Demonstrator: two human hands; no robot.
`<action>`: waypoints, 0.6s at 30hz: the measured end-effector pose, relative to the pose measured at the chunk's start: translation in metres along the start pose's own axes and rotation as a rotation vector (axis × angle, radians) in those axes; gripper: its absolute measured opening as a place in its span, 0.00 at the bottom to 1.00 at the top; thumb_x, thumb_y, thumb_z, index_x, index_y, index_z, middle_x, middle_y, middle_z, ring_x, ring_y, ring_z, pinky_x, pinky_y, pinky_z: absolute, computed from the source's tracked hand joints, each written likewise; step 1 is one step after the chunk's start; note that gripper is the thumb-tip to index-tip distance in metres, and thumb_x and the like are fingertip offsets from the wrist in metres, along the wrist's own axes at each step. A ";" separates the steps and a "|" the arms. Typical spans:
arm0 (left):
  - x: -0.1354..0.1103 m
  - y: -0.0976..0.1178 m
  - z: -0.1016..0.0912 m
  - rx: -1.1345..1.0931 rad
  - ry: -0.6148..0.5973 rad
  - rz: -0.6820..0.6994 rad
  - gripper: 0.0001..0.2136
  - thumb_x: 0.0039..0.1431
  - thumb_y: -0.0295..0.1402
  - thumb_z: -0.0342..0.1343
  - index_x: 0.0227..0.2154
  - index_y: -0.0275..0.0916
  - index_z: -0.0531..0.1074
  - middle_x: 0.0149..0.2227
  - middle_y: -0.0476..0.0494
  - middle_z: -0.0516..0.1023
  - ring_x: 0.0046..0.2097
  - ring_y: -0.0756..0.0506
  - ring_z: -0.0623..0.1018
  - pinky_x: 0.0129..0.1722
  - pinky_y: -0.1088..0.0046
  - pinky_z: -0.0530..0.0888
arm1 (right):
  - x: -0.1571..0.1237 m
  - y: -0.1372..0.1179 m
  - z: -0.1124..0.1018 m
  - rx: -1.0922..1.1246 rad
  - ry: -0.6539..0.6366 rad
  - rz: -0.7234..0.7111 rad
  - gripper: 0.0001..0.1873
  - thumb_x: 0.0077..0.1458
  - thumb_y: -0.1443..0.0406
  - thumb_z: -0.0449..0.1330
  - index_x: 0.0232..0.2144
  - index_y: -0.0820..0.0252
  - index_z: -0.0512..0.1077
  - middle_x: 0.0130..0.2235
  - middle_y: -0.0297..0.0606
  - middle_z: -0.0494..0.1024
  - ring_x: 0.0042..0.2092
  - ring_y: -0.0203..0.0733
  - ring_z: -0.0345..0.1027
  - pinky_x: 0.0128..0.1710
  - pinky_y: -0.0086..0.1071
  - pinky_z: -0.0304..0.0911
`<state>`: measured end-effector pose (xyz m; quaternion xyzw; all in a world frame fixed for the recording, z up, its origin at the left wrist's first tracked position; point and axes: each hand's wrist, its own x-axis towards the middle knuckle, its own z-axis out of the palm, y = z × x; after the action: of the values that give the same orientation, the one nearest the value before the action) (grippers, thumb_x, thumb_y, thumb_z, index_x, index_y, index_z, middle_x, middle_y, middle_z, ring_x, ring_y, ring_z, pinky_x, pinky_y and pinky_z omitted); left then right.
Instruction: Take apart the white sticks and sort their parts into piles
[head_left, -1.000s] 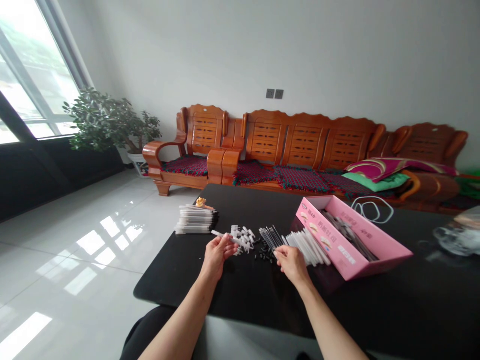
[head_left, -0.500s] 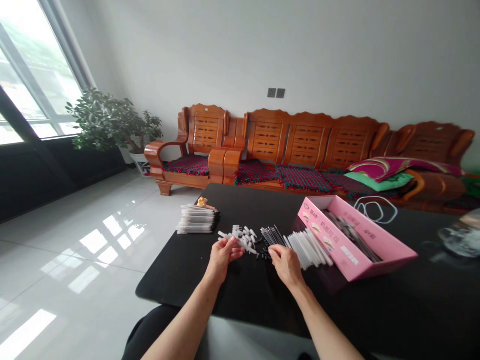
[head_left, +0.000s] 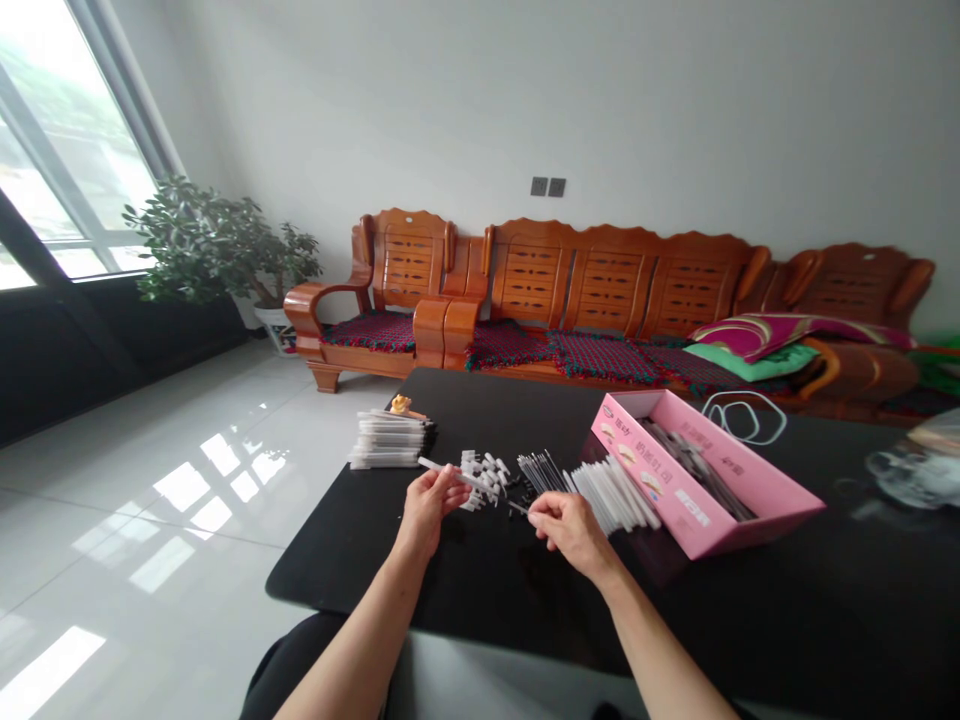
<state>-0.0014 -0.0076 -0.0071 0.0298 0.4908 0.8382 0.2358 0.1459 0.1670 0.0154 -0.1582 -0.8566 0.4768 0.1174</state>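
Observation:
My left hand [head_left: 429, 508] is closed on a whitish pen barrel [head_left: 474, 482], which sticks out on both sides of the fingers. My right hand [head_left: 568, 528] pinches a thin dark pen refill [head_left: 518, 508], its end pointing left toward the barrel, apart from it. Between and beyond the hands lie loose white pen caps [head_left: 489, 470] and small black plugs [head_left: 517, 490]. Dark refills [head_left: 541, 472] lie in a row just beyond my right hand. Beside them is a row of white barrels [head_left: 616, 494]. Pens with whitish barrels [head_left: 388, 440] are stacked at the left.
A pink box [head_left: 787, 508] holding more dark sticks [head_left: 694, 465] stands on the black table [head_left: 480, 590] at the right. A white cable loop [head_left: 780, 430] lies behind it. A small yellow figure [head_left: 401, 404] rests by the pen stack. A wooden sofa [head_left: 532, 270] stands behind the table.
My right hand has drawn back from the refill row, and a refill now shows in its pinch. My left hand still holds the barrel, which is tilted a little differently. The view shifted slightly.

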 end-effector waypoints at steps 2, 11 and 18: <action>0.004 0.006 -0.005 -0.027 0.047 0.026 0.10 0.53 0.33 0.62 0.32 0.29 0.73 0.25 0.41 0.78 0.27 0.48 0.80 0.29 0.76 0.77 | 0.001 0.005 -0.011 -0.009 0.035 0.022 0.09 0.48 0.62 0.56 0.25 0.61 0.73 0.20 0.32 0.73 0.20 0.32 0.64 0.18 0.23 0.57; 0.004 0.005 -0.004 -0.001 0.031 0.023 0.11 0.53 0.32 0.62 0.35 0.30 0.72 0.29 0.38 0.79 0.30 0.46 0.80 0.31 0.74 0.78 | 0.007 0.036 -0.042 -0.572 0.432 0.228 0.10 0.48 0.64 0.54 0.18 0.58 0.70 0.23 0.38 0.75 0.26 0.40 0.68 0.23 0.30 0.53; -0.008 -0.005 0.006 0.055 -0.171 -0.018 0.16 0.49 0.36 0.64 0.38 0.32 0.70 0.34 0.36 0.80 0.34 0.44 0.81 0.33 0.71 0.77 | 0.007 0.035 -0.031 -0.650 0.408 0.251 0.10 0.49 0.67 0.54 0.24 0.59 0.74 0.27 0.43 0.77 0.33 0.45 0.71 0.26 0.31 0.55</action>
<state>0.0089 -0.0037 -0.0068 0.1035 0.4920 0.8166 0.2834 0.1563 0.2112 0.0020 -0.3819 -0.8959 0.1505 0.1698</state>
